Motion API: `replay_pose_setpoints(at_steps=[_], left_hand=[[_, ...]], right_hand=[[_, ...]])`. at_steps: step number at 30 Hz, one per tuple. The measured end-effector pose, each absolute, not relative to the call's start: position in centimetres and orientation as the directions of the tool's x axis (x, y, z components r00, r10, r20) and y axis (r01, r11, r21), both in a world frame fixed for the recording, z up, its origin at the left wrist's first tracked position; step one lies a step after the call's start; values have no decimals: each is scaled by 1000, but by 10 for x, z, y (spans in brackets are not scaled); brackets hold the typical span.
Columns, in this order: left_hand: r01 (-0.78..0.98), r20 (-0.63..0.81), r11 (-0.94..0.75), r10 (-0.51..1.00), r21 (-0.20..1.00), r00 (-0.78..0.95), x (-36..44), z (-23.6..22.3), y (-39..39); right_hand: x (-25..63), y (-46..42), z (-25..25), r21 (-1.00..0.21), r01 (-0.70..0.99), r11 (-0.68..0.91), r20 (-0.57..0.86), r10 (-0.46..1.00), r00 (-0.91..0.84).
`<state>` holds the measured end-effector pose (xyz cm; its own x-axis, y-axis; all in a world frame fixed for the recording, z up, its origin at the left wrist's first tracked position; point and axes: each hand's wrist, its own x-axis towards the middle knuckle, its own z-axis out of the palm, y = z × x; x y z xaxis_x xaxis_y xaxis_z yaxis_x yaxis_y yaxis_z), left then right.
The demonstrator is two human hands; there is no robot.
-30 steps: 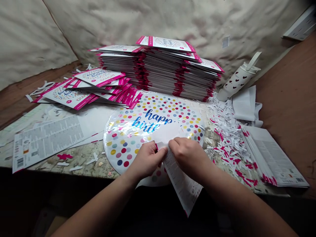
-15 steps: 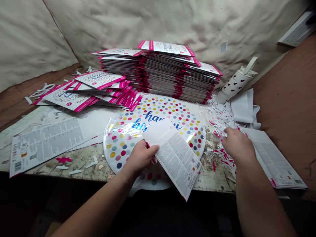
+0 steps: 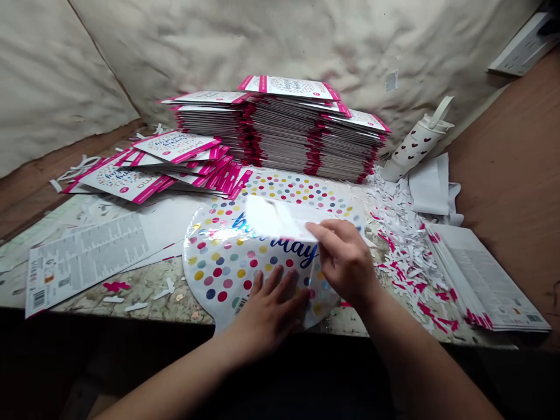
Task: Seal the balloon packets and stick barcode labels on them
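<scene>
A round foil balloon, white with coloured dots and blue birthday lettering, lies flat at the table's front edge. My left hand rests on its lower part, palm down and fingers spread. Just above the balloon, my right hand pinches the right end of a white card, which is tilted and bright with glare. The card covers the upper line of lettering. Its print cannot be made out, and its far right part is hidden behind my right hand.
Tall stacks of pink-edged packs stand at the back, with a loose pile of packs to their left. Printed cards lie left; more cards lie right. Paper scraps surround a white tumbler.
My left hand has let go of the printed card and now lies flat on the balloon. My right hand has come left from the scraps and now holds a white card over the balloon.
</scene>
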<state>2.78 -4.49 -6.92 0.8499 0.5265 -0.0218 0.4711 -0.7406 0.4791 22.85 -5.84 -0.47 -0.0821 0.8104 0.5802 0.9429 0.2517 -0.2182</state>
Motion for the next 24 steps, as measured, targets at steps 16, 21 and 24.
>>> replay_pose_setpoints(at_steps=[16, 21, 24], left_hand=[[550, 824, -835, 317, 9, 469, -24, -45, -17], [324, 588, -930, 361, 172, 724, -35, -38, 4], [350, 593, -907, 419, 235, 688, -38, -45, 6]], right_hand=[[255, -50, -55, -508, 738, 444, 394, 882, -260], [261, -59, -42, -358, 833, 421, 300, 897, -325], [276, -64, -41, -172, 909, 379, 322, 894, -312]])
